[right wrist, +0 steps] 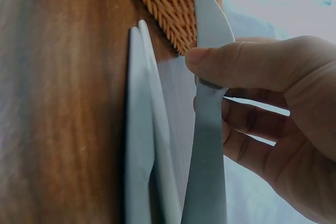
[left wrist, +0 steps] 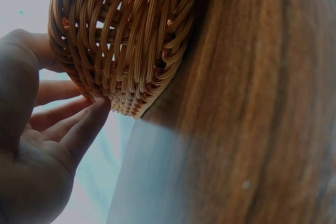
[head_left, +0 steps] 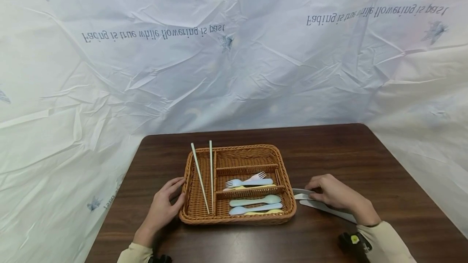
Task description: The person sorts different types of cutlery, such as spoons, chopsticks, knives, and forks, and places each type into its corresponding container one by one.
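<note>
A brown wicker basket with divided compartments sits on the table. My left hand rests its nearly straight fingers and thumb against the basket's left side; the left wrist view shows the fingertips on the woven wall. To the right of the basket, my right hand pinches a pale table knife between thumb and fingers, its blade toward the basket. Two more knives lie side by side on the table, beside the held one in the right wrist view.
Two pale chopsticks lean in the left compartment, their ends above the far rim. Pastel forks lie in the middle right compartment, pastel spoons in the front one. The dark wooden table meets a creased printed sheet behind.
</note>
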### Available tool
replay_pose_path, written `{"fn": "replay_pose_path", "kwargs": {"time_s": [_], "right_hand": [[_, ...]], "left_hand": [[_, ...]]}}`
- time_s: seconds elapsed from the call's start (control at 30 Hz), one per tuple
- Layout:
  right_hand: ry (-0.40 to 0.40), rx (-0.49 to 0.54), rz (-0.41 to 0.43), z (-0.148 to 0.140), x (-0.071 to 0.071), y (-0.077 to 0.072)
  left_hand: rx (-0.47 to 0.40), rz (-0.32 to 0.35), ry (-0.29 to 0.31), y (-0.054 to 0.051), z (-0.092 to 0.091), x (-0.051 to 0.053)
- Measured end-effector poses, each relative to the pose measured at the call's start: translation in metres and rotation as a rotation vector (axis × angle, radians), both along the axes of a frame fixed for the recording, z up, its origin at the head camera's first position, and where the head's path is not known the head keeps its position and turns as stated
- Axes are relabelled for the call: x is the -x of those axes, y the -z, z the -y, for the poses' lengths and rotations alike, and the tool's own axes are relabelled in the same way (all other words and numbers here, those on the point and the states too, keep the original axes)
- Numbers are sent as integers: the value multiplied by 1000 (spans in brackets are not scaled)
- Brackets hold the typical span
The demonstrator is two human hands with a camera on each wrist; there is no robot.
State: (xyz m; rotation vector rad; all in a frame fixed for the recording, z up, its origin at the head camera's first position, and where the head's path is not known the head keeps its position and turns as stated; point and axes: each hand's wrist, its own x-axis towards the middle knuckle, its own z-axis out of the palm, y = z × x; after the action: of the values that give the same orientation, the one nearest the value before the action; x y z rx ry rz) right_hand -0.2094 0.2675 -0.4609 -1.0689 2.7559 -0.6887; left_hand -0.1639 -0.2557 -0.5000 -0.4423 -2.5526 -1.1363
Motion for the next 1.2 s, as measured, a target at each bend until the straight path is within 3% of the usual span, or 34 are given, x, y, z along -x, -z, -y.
{"fn": "replay_pose_path", "kwargs": {"time_s": [0.7,0.9,1.2], "right_hand": [[-13,2,-105,-2,14,-20],[42,-18,-96,7,20,-29],[11,9,-160,28,38,-45]], "left_hand": [[17,-1,-6,0,-1,0],[19,-22,-9,1,0,1],[29,-26,-9,1,0,1]]}}
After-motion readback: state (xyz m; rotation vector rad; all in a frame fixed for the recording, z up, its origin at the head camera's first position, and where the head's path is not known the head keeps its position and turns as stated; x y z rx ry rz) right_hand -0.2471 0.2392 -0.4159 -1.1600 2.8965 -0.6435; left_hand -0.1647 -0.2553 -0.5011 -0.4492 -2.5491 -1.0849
